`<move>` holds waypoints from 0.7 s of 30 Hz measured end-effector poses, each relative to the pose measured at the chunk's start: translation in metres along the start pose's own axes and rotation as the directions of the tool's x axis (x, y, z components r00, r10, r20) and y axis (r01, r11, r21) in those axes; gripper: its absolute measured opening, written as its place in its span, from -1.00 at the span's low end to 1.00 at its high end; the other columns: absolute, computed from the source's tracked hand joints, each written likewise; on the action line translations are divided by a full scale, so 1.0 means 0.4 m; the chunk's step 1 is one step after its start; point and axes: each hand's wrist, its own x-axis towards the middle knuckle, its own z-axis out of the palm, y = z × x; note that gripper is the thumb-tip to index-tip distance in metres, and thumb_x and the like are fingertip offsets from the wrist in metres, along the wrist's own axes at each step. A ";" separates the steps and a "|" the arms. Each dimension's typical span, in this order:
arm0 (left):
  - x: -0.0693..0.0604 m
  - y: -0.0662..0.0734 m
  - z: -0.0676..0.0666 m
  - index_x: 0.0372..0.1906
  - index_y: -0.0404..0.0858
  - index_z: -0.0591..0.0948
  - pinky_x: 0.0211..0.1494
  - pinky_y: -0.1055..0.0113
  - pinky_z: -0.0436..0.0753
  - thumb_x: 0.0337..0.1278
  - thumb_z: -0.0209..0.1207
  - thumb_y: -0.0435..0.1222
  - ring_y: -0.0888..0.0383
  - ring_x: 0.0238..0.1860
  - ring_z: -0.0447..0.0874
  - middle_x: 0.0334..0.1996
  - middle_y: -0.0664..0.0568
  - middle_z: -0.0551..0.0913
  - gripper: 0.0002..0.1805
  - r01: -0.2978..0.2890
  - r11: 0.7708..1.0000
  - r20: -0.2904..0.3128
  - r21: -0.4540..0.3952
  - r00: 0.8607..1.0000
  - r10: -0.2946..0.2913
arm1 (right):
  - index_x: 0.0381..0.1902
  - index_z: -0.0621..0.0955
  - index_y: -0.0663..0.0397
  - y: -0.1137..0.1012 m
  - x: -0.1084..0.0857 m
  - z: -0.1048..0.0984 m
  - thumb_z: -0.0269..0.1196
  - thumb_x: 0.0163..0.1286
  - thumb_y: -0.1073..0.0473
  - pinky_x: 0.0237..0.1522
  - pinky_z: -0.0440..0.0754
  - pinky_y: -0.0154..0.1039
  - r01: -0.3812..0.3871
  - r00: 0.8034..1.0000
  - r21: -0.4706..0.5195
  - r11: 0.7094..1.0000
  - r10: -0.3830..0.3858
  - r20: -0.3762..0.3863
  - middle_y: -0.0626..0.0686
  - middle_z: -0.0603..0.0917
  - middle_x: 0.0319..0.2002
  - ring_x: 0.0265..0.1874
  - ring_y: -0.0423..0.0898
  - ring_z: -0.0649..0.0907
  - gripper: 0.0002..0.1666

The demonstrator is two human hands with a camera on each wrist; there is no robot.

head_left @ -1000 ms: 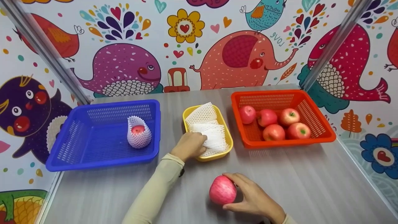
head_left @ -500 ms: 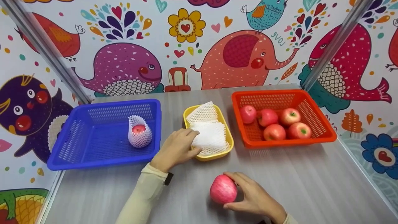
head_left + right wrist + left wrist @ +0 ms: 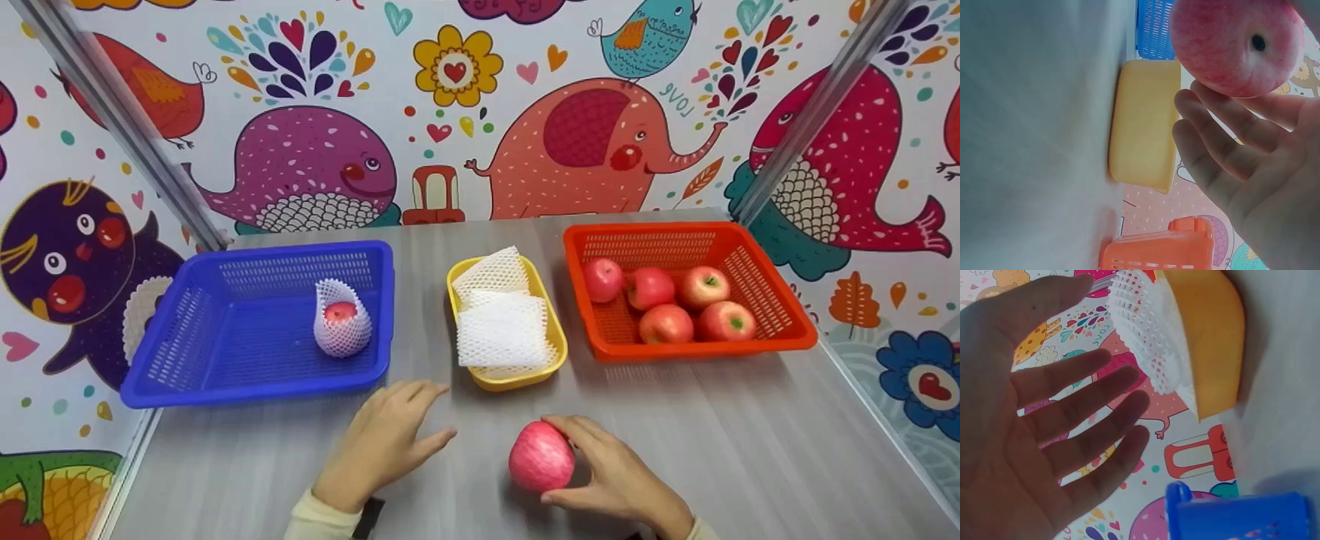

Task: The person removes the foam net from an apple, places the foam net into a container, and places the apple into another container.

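Observation:
In the head view my right hand [image 3: 619, 476] holds a pink-red apple [image 3: 541, 457] between thumb and fingers, low over the table's near part. The right wrist view shows the same apple [image 3: 1238, 45] from its dark-pitted end. My left hand [image 3: 386, 439] hangs with nothing in it, left of the apple and apart from it; its fingers [image 3: 1089, 405] are spread. Beyond both hands stands a yellow basket [image 3: 556, 330] holding several white foam net sleeves [image 3: 502, 330], the top one lying near its front.
At the left, a blue basket [image 3: 225, 394] holds one apple in a foam net [image 3: 343, 330]. A red basket [image 3: 697, 349] with several bare apples [image 3: 666, 324] stands at the right. Printed walls [image 3: 465, 97] close off the back and sides of the grey table [image 3: 750, 450].
My left hand has drawn back from the yellow basket toward the near left, bringing nothing with it. The top foam sleeve has shifted slightly. My right hand keeps holding the apple in place.

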 end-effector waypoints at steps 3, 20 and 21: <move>-0.038 0.006 0.005 0.03 -0.23 0.69 -0.05 0.04 0.65 -0.03 0.46 -0.02 0.01 -0.09 0.69 -0.10 0.00 0.71 -0.46 0.034 0.999 0.019 -0.014 0.999 -0.034 | 0.37 0.45 -0.03 -0.003 0.001 0.002 0.62 -0.06 -0.13 -0.11 0.68 -0.18 0.001 1.000 -0.001 1.000 -0.001 -0.003 -0.12 0.57 0.13 -0.01 -0.16 0.61 0.05; -0.057 0.012 0.008 0.02 -0.22 0.68 -0.04 0.04 0.65 -0.01 0.45 -0.04 0.02 -0.08 0.67 -0.11 0.02 0.71 -0.49 0.053 0.997 0.036 -0.059 0.998 -0.051 | 0.37 0.45 0.02 0.000 0.003 -0.009 0.61 -0.03 -0.14 -0.08 0.68 -0.15 -0.052 0.998 -0.006 0.999 0.052 0.031 -0.09 0.57 0.13 0.01 -0.15 0.60 0.03; -0.056 0.012 0.007 0.02 -0.22 0.68 -0.04 0.04 0.65 -0.01 0.45 -0.04 0.02 -0.08 0.67 -0.10 0.02 0.71 -0.49 0.050 0.997 0.036 -0.060 0.998 -0.048 | 0.36 0.46 0.01 0.002 0.004 -0.014 0.61 -0.04 -0.15 -0.08 0.68 -0.14 -0.046 0.999 -0.021 0.999 0.046 0.022 -0.10 0.57 0.12 0.00 -0.16 0.60 0.03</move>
